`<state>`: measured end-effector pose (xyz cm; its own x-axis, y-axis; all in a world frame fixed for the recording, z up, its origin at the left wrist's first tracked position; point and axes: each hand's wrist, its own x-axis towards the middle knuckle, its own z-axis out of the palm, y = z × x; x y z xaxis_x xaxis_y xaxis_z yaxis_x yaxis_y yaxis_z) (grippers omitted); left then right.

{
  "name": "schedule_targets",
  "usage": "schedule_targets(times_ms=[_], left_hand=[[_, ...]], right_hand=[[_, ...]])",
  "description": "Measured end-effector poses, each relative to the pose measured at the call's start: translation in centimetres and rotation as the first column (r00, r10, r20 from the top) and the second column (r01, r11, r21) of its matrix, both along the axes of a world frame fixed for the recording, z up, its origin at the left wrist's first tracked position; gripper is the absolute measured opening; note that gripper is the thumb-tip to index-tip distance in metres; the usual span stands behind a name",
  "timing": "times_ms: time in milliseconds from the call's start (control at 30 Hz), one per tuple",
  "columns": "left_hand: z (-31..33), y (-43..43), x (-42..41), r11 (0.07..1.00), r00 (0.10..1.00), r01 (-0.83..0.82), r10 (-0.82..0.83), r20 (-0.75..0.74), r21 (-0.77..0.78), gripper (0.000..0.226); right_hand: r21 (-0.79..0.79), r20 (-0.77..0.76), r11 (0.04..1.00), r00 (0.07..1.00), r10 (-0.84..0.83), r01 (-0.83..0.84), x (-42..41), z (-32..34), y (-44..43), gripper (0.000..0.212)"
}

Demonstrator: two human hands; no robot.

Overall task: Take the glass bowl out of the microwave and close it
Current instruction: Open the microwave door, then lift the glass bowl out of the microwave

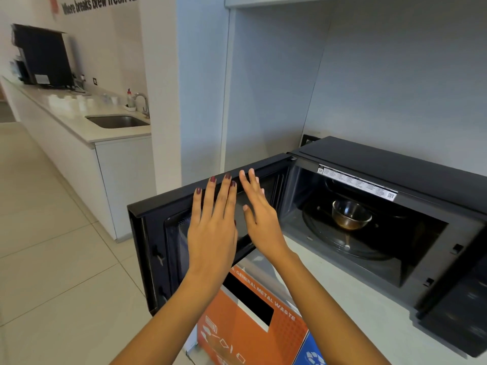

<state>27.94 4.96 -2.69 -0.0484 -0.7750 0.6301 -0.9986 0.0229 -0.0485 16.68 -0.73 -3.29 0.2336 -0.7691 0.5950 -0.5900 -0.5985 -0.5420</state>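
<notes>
The black microwave (395, 164) stands on a pale counter with its door (155, 233) swung wide open to the left. Inside, a small glass bowl (350, 215) sits upright on the round turntable. My left hand (213, 222) is raised in front of the door's inner face, fingers spread, holding nothing. My right hand (259, 217) hovers just beside it, also flat with fingers apart, left of the cavity and well short of the bowl. Whether either hand touches the door cannot be told.
An orange waste bin (253, 327) labelled general metal waste stands below the door, with a blue bin (313, 354) beside it. The pale counter (355, 312) runs under the microwave. At the far left a long counter holds a sink (118, 121), tap and black machine (42, 56).
</notes>
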Motion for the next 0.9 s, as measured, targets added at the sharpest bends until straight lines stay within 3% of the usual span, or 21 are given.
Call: schedule_targets(times_ms=[167, 333, 567, 700, 900], left_hand=[[0.1, -0.2, -0.5, 0.999, 0.996, 0.033, -0.036, -0.080, -0.038, 0.066], [0.1, -0.6, -1.6, 0.980, 0.942, 0.178, -0.197, -0.272, -0.093, 0.058], [-2.9, -1.8, -4.6, 0.914, 0.806, 0.403, -0.382, -0.451, -0.054, 0.053], [-5.1, -2.7, -7.1, 0.827, 0.632, 0.556, -0.486, -0.604, -0.084, 0.046], [-7.9, -4.3, -11.1, 0.753, 0.523, 0.657, -0.496, -0.693, -0.043, 0.045]], right_hand=[[0.030, 0.090, 1.000, 0.996, -0.004, 0.001, -0.1, 0.0, 0.9, 0.070], [-0.007, 0.220, 0.991, 0.967, -0.130, 0.134, -1.7, -1.9, 1.3, 0.066], [0.077, 0.341, 0.932, 0.869, -0.359, 0.355, -7.0, -4.6, 2.4, 0.055], [0.120, 0.374, 0.873, 0.793, -0.480, 0.472, -10.7, -5.9, 3.1, 0.051], [0.178, 0.380, 0.777, 0.686, -0.621, 0.604, -16.2, -7.8, 4.2, 0.049]])
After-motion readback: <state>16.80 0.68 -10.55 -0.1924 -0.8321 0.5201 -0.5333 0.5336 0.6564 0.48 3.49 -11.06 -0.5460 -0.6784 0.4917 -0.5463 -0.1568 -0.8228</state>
